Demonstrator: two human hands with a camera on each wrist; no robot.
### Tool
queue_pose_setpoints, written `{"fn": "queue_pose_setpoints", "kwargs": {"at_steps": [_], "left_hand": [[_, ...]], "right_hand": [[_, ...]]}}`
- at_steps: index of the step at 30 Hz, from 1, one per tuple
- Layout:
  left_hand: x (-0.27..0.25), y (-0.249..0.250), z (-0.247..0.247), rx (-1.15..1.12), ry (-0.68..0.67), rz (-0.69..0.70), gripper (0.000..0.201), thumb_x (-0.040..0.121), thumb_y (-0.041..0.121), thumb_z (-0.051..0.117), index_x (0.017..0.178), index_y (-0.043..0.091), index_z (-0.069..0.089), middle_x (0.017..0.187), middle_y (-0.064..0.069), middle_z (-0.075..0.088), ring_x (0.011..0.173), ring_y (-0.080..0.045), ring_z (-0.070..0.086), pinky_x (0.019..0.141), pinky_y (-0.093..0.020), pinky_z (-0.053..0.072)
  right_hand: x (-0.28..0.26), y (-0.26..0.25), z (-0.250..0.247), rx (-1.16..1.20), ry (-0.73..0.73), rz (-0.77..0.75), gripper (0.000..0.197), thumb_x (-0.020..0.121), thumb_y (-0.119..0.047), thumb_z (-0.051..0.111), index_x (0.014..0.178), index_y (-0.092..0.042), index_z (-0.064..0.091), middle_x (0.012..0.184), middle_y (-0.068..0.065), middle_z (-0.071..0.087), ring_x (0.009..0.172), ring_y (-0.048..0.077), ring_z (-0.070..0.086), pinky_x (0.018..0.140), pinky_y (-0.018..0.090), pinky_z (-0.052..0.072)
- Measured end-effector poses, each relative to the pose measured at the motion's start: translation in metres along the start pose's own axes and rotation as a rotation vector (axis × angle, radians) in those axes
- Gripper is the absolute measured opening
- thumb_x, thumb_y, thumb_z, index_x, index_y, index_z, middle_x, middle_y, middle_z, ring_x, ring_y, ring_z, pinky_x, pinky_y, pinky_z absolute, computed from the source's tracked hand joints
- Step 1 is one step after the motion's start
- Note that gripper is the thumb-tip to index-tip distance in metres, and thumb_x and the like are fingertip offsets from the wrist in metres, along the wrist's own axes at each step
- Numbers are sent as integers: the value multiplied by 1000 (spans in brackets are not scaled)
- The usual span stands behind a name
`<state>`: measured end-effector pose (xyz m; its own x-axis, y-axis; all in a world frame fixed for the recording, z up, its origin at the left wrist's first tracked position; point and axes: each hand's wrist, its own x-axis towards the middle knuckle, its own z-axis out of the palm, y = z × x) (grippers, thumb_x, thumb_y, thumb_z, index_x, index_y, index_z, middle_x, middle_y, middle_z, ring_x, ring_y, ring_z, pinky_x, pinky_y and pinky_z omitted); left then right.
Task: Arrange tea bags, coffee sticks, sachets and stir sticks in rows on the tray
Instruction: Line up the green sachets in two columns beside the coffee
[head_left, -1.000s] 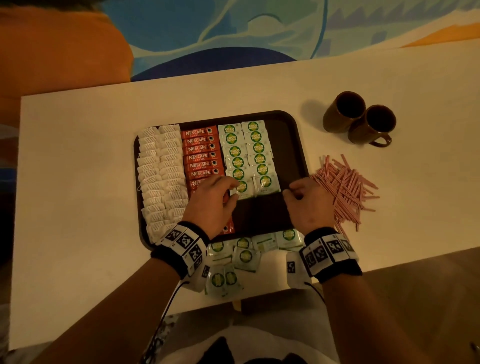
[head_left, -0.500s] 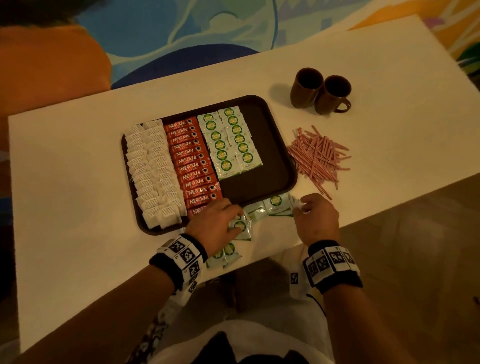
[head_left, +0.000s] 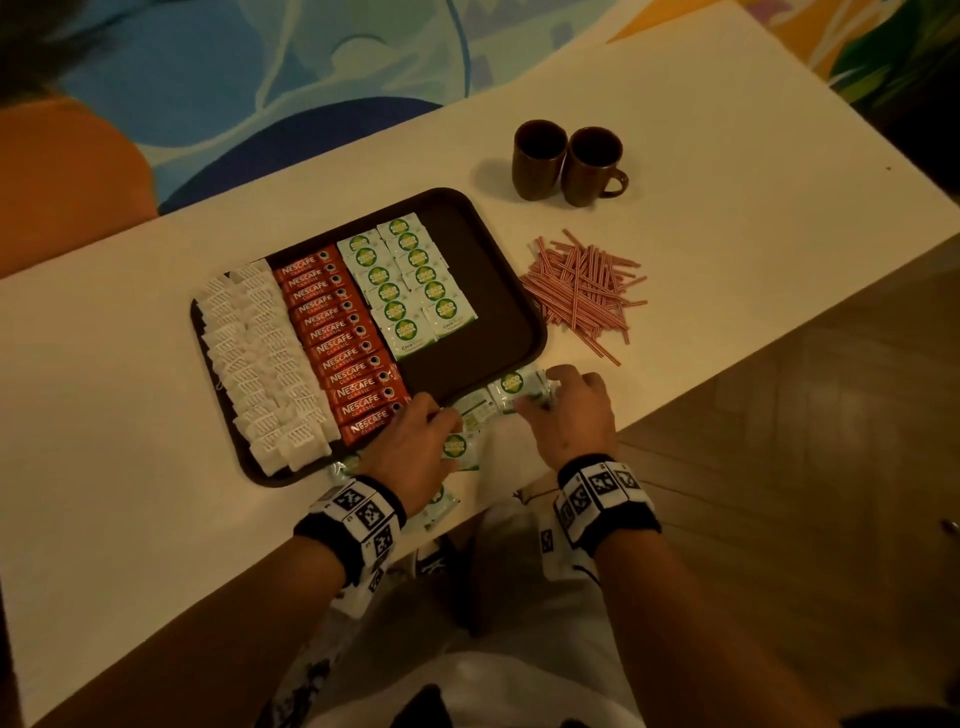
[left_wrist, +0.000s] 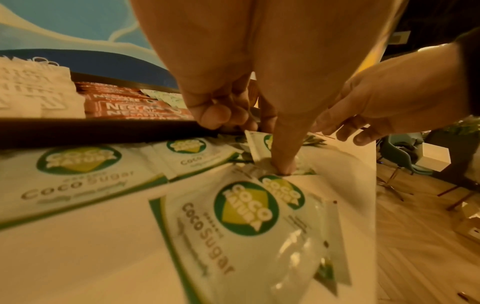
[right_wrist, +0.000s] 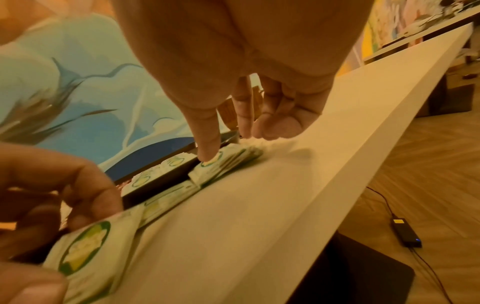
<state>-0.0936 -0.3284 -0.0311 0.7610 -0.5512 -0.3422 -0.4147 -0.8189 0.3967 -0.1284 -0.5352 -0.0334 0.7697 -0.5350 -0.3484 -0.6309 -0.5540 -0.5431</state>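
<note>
A brown tray (head_left: 501, 322) holds white tea bags (head_left: 260, 364), a row of red coffee sticks (head_left: 343, 343) and two rows of green-and-white sugar sachets (head_left: 410, 286). Its right part is bare. Several loose sachets (head_left: 480, 410) lie on the table before the tray's near edge. My left hand (head_left: 441, 423) pinches one of them (right_wrist: 85, 246) between thumb (left_wrist: 283, 160) and curled fingers. My right hand (head_left: 550, 387) holds a small stack of sachets (right_wrist: 228, 162), thumb on the top one and fingers curled at its far edge. A loose pile of pink stir sticks (head_left: 582, 291) lies right of the tray.
Two brown mugs (head_left: 540, 158) (head_left: 592, 166) stand side by side behind the stir sticks. The white table's (head_left: 727, 182) near edge runs just under my wrists, with a few sachets (head_left: 436, 506) close to it. Wooden floor lies below on the right.
A second ago both hands were over the tray at the sachet rows. They have drawn back to the loose sachets by the tray's near edge and taken hold there.
</note>
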Motion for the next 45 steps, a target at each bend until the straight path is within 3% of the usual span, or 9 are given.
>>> {"fn": "queue_pose_setpoints", "kwargs": {"at_steps": [11,14,19,22,25,29,32,38,45], "left_hand": [[3,-9,-11,-241,36,-27,13,93,25,71,101,25,61,99,8,63,92,-9,57,78,-27,49],[5,-13,-20,-357,83,-68,12,92,28,73,99,28,63,93,11,65,82,-2,60,67,-18,46],[16,-15,-44,-521,189,-145,12,89,20,76,96,24,67,82,13,65,71,1,62,67,-21,53],[26,-21,-56,-543,249,-186,13,88,19,78,96,22,69,82,13,66,76,1,62,69,-20,49],[37,-25,-64,-539,295,-217,13,87,19,79,96,21,70,81,12,66,76,1,60,69,-20,48],[55,-30,-65,-519,296,-264,15,85,20,81,94,21,70,80,10,66,74,0,60,69,-21,48],[66,-33,-62,-489,290,-288,16,83,22,82,90,24,68,79,9,66,74,-5,61,70,-26,51],[86,-42,-57,-431,275,-304,17,82,23,82,92,22,69,84,8,65,81,-15,63,75,-31,53],[96,-50,-52,-374,289,-293,15,84,23,80,92,23,67,97,4,55,88,-17,57,78,-34,51]], "right_hand": [[9,-8,7,-27,31,7,45,84,-37,79,117,-16,58,116,9,54,106,31,56,83,43,53],[15,-1,0,46,11,65,34,86,-34,77,110,-17,60,111,8,59,101,28,58,81,37,49],[21,1,-22,173,-53,127,12,91,-32,74,95,-25,66,97,-1,69,95,23,66,80,34,52],[22,-9,-36,241,-31,78,17,89,-32,77,85,-29,62,89,-6,68,87,17,67,69,26,50],[27,-26,-42,340,-26,16,19,87,-30,80,98,-24,66,96,-5,69,88,14,68,73,29,57],[40,-53,-33,344,-122,-48,20,86,-27,80,101,-26,67,98,-10,66,89,5,62,69,20,47],[54,-71,-22,313,-188,-70,20,85,-27,82,97,-28,66,99,-12,65,91,4,60,75,22,46],[85,-89,-1,186,-240,-57,23,84,-25,83,101,-21,69,92,-9,64,82,6,60,62,17,42],[103,-93,8,26,-238,-62,21,82,-30,85,85,-23,65,81,-7,66,72,9,62,57,22,43]]}}
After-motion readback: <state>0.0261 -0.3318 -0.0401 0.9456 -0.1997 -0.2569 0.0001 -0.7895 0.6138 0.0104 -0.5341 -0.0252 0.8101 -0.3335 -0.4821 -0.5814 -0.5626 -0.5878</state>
